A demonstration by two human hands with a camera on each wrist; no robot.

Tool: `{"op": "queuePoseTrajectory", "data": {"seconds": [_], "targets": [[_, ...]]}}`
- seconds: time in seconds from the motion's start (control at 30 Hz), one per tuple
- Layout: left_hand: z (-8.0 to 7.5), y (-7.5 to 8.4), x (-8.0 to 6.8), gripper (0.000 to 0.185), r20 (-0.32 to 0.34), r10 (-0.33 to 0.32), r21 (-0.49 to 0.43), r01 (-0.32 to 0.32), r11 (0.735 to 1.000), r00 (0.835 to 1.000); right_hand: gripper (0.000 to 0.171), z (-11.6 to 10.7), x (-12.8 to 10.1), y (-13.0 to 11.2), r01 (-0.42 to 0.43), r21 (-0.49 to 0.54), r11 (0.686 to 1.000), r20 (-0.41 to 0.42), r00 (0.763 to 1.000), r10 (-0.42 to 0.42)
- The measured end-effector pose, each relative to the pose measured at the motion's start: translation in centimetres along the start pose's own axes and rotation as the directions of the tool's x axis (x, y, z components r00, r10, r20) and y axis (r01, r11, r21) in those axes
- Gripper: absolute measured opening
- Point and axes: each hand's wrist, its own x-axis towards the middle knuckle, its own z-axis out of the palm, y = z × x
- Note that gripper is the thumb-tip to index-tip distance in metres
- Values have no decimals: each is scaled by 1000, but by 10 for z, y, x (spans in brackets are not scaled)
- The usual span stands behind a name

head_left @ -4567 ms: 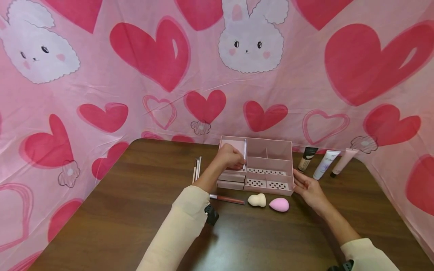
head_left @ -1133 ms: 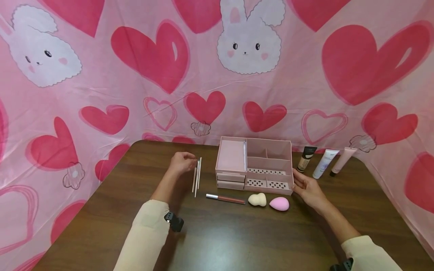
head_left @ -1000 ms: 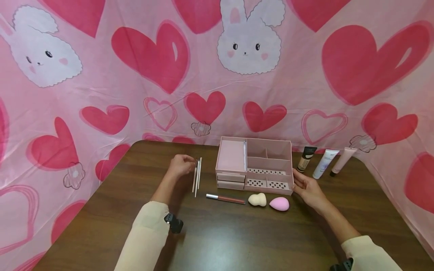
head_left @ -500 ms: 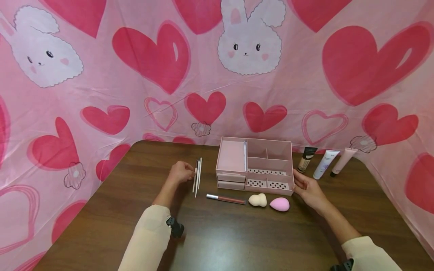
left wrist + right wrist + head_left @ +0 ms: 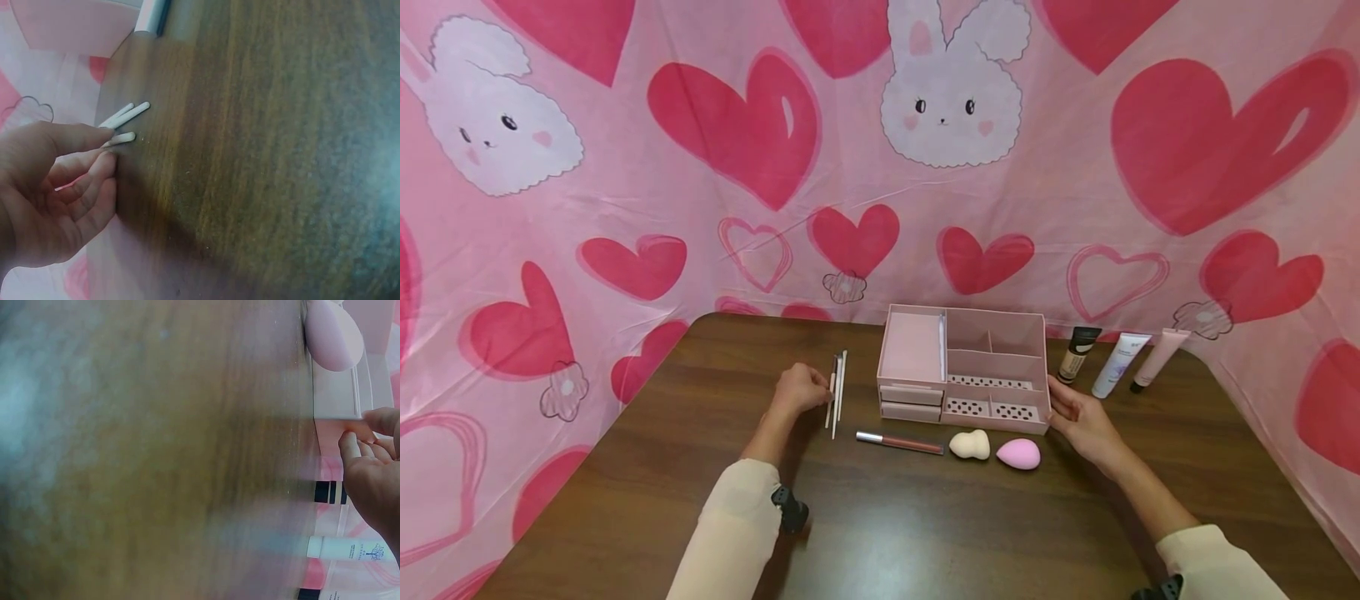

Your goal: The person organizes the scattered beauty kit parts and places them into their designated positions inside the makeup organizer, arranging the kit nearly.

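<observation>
Pinching: left hand [image 5: 801, 388] had thumb and curled fingers [image 5: 94, 164] closed on one of the slim white brush handles [image 5: 837, 390], which lay on the table just left of the organizer.
Brush handles: thin straight sticks, pale, lying side by side and roughly parallel; rounded tips showed past the fingertips in the left wrist view [image 5: 128, 119].
Left arm: cream sleeve [image 5: 730, 533], forearm reached forward and slightly right, wrist low over the wood.
Right hand: right hand [image 5: 1078, 417] rested against the right front corner of the organizer [image 5: 996, 367]; fingers fairly straight, close together, tips touching the side wall [image 5: 350, 434]. Nothing gripped.
Right arm: came in from lower right, forearm angled up-left, cream cuff at frame edge.
Organizer: pink plastic box, rectangular, open compartments on top, small drawers front left, perforated strips front right.
In front of organizer: lip gloss tube [image 5: 898, 442] lying flat, beige gourd-shaped sponge [image 5: 969, 444], pink egg-shaped sponge [image 5: 1018, 453], the two sponges just beside each other.
Right of organizer: three tubes [image 5: 1118, 360] leaning against the backdrop, one dark-capped, one white, one pink.
Table: dark brown wood grain, smooth, rounded corners [image 5: 925, 533].
Backdrop: pink cloth with red hearts and white bunnies [image 5: 951, 100].
</observation>
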Motion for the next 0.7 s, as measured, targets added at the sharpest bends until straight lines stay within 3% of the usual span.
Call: {"op": "queuePoseTrajectory", "data": {"seconds": [0.47,0.7], "targets": [[3,1,1,12,-56,-1,63,4,998,998,63,0,0,0,19,10,1000,-2,1000,-19],[7,3,3,17,-73,-26,79,31,996,997,64,0,1,-3,-18,-34,999,2,1000,18]]}}
